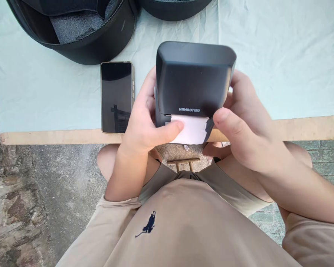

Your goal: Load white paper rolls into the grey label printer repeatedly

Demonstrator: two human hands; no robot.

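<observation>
A black label printer [195,83] marked NIIMBOT is held up near the table's front edge. From its front slot comes a strip of white label paper [189,129] with a ragged right edge. My left hand [144,118] grips the printer's left side, its thumb lying on the label paper. On the other side, my right hand [242,115] is wrapped round the printer, with the thumb by its lower right corner. The fingers behind the printer are mostly hidden.
A smartphone [116,97] with a dark screen lies left of my left hand. Beyond it stands an open black zip case [105,40] with grey foam inside, and a second black case [175,9] is partly in view. A pale cloth [289,63] covers the wooden table.
</observation>
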